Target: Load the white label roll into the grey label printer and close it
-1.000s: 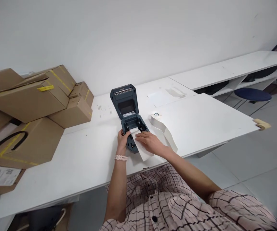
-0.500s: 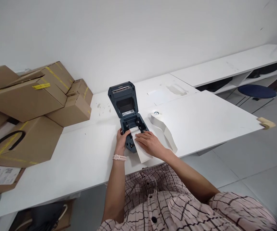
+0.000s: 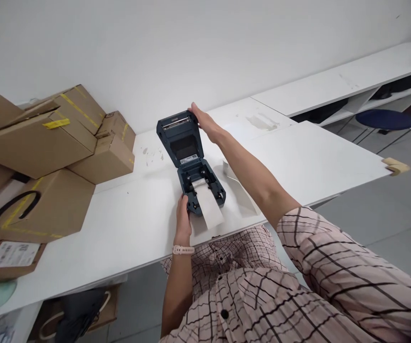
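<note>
A dark blue label printer (image 3: 190, 190) sits on the white table, its hinged lid (image 3: 183, 144) raised. From inside its body a white paper strip (image 3: 208, 209) runs out over the front edge. My left hand (image 3: 183, 216) grips the left side of the printer's base near the front. At the lid's upper right corner is my right hand (image 3: 205, 121), its fingers behind the lid and partly hidden. Beside the printer on the right lies a loose curled paper strip (image 3: 239, 193), partly covered by my right forearm.
Cardboard boxes (image 3: 65, 143) with yellow tape are piled at the left, a black strap loop (image 3: 14, 209) on them. The white table (image 3: 126, 224) meets a wall behind. To the right stand a blue stool (image 3: 385, 119) and a padded table corner (image 3: 396, 166). A dark bag (image 3: 78, 314) lies below.
My right hand has left the paper strip and moved up and away to the raised lid. My left hand has shifted from inside the printer to the base's outer side.
</note>
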A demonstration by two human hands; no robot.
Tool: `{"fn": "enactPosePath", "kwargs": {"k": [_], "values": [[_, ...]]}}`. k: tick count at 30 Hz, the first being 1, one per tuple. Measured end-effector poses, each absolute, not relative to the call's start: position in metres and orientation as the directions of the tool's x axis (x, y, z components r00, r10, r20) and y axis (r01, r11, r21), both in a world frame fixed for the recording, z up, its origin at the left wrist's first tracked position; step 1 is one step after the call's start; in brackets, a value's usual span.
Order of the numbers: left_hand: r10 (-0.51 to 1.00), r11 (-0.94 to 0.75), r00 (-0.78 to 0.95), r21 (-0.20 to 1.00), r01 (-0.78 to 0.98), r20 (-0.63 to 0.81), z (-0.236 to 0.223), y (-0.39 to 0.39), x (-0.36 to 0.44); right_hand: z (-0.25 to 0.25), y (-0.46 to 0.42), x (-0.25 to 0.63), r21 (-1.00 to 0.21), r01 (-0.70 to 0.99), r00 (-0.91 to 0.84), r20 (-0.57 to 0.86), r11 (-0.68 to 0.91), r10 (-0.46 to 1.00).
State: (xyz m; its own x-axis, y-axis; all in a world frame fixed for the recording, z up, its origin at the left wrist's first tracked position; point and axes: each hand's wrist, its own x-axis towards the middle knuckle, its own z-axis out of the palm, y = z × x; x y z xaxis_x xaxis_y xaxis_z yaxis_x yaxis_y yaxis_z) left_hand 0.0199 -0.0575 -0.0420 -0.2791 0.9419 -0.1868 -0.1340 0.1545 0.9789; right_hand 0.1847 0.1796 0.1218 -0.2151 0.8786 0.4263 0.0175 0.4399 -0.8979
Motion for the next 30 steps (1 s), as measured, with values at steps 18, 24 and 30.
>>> {"fn": "enactPosePath", "kwargs": {"k": [18, 24, 30], "values": [[0.955, 0.097, -0.259, 0.977, -0.189, -0.145, 0.003, -0.062, 0.051, -0.03, -0.02, 0.221, -0.984, 0.104, -0.101, 0.136, 0.146, 0.986], [0.949, 0.056, -0.303, 0.99, -0.126, -0.092, 0.0, -0.058, 0.049, -0.044, -0.013, 0.218, -0.994, -0.105, -0.24, 0.024, -0.002, 0.97], [0.934, 0.064, -0.349, 0.997, -0.047, -0.077, -0.007, -0.079, 0.05, -0.048, -0.016, 0.217, -0.994, -0.101, -0.196, 0.053, 0.034, 0.979]]}}
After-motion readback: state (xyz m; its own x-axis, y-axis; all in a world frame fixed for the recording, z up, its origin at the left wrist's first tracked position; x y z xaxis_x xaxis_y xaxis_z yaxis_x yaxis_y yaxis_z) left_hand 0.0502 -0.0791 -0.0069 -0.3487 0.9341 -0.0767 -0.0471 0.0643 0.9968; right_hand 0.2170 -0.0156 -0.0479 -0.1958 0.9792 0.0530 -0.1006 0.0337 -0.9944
